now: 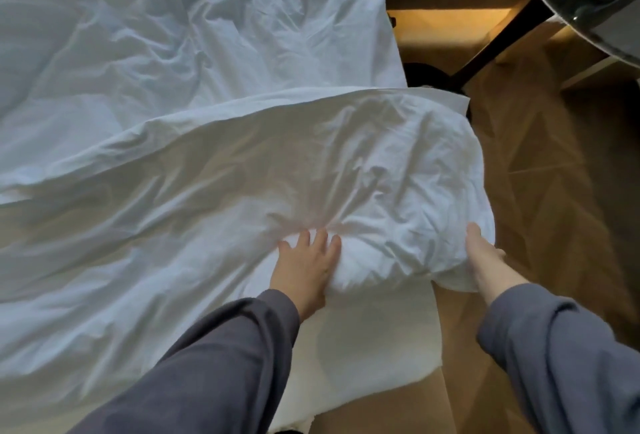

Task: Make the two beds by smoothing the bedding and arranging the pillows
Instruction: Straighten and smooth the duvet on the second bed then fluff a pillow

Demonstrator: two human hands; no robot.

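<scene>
From my remote seat I am looking down over the corner of a bed (367, 347), its white side dropping to a brown carpeted floor (554, 191). A thick white duvet (277, 163) lies across the near part of the bed with its edge folded over in a long, puffy ridge. Its bunched corner bulges out past the side of the mattress, over the floor. Beyond the fold, more crumpled white bedding (173, 35) covers the rest of the bed. The left hand (304, 267) lies palm down on the duvet just inside that corner, its fingers (320, 243) straight, slightly spread and pressing into the fabric, with nothing gripped. The right hand (485, 257) is set edge-on against the outer side of the bulging corner, touching it. I cannot tell whether its fingers curl under the cloth or only push against it. Both arms wear grey sleeves (207, 364). Past the bed's corner a black pole (495, 49) slants down to a dark base (426, 75) on the carpet.
</scene>
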